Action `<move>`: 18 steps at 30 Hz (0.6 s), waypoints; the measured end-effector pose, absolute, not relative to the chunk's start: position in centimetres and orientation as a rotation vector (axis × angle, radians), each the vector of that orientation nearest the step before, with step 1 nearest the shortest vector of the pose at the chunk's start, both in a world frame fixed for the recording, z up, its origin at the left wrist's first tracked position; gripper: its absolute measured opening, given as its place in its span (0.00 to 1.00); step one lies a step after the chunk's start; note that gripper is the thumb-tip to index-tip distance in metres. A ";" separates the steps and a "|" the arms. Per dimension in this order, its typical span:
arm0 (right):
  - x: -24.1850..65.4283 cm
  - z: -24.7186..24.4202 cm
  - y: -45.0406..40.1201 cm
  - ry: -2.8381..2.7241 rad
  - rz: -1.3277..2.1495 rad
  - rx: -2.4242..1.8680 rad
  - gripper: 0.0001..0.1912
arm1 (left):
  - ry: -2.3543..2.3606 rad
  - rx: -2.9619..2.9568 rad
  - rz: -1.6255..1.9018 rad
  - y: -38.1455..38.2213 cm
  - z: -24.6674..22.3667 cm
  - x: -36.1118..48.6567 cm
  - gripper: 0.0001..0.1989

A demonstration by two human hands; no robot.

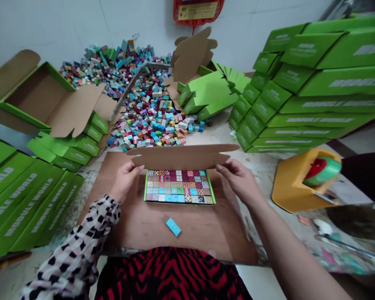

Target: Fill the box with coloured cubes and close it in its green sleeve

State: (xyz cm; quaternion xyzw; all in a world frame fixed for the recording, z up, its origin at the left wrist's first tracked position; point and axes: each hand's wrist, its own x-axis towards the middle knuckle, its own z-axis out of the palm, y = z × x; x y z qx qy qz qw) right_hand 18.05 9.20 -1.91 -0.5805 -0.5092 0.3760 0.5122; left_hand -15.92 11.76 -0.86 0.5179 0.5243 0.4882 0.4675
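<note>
A shallow green-edged box (pixel 145 196) lies on a brown board (pixel 128 225), filled with rows of small patterned and coloured blocks. Its brown cardboard lid (pixel 181 158) stands raised along the far side. My left hand (pixel 126 179) pinches the lid's left end between thumb and fingers. At the other end of the lid, my right hand (pixel 237 177) is closed on its right corner. A light blue block (pixel 173 227) lies on the board, between the box and my body.
Loose coloured blocks (pixel 150 112) are heaped behind the board. Stacked green boxes stand at the right (pixel 300 91) and left (pixel 25 200). An open box (pixel 37 96) sits back left. A yellow tape dispenser (pixel 287 183) is right of the board.
</note>
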 end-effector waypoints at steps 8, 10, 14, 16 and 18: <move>18.0 -1.9 9.3 -1.338 0.759 -1.496 0.16 | 1.348 1.384 1.193 11.5 -1.9 -16.0 0.16; 17.8 -1.9 8.9 -1.329 0.717 -1.504 0.17 | 1.409 1.436 1.192 11.1 -2.4 -15.9 0.15; 17.1 -1.7 8.1 -1.345 0.650 -1.563 0.17 | 1.591 1.532 1.165 10.1 -2.6 -15.3 0.10; 16.8 -1.4 7.5 -1.402 0.595 -1.666 0.17 | 1.687 1.585 1.135 9.3 -2.3 -15.0 0.11; 16.6 -0.9 6.8 -1.486 0.557 -1.757 0.18 | 1.777 1.646 1.089 8.4 -1.6 -14.5 0.12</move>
